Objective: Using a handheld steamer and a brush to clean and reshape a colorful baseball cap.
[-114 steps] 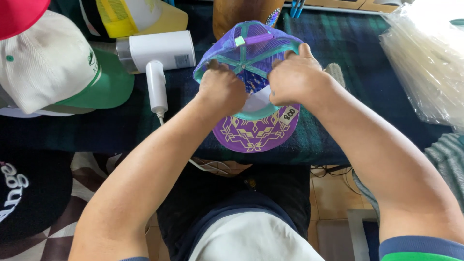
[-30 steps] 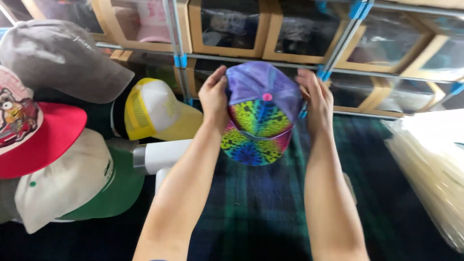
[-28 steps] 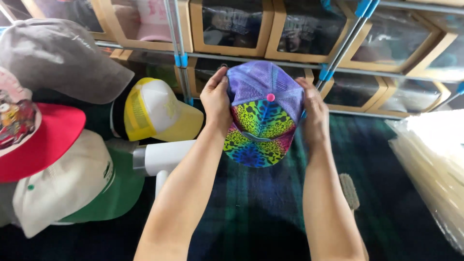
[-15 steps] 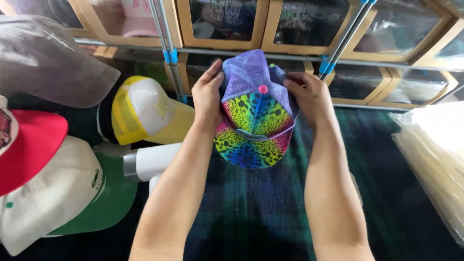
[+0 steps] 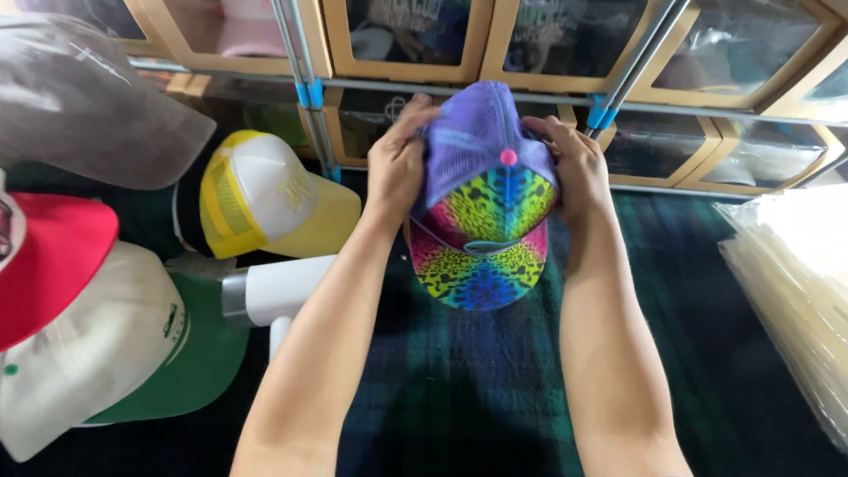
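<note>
I hold a trucker cap [image 5: 484, 212] up in front of me, with a purple mesh back, a pink top button and a rainbow leopard-print front and brim. The brim points toward me. My left hand [image 5: 395, 163] grips the cap's left side and my right hand [image 5: 576, 166] grips its right side. Both hands are raised above a dark green plaid cloth [image 5: 495, 389].
Left of my arms lie a yellow-and-white cap [image 5: 265, 199], a grey cap [image 5: 84, 106], a red brim [image 5: 49, 256], a cream cap with green brim [image 5: 115, 353] and a white handheld appliance [image 5: 278, 291]. Wooden-framed clear boxes [image 5: 406, 40] line the back. Clear plastic bags [image 5: 795, 283] are stacked at right.
Over the last second the cap has tipped slightly, brim lower and closer to me. Nearly four seconds ago it was held low, upside down, over the cloth.
</note>
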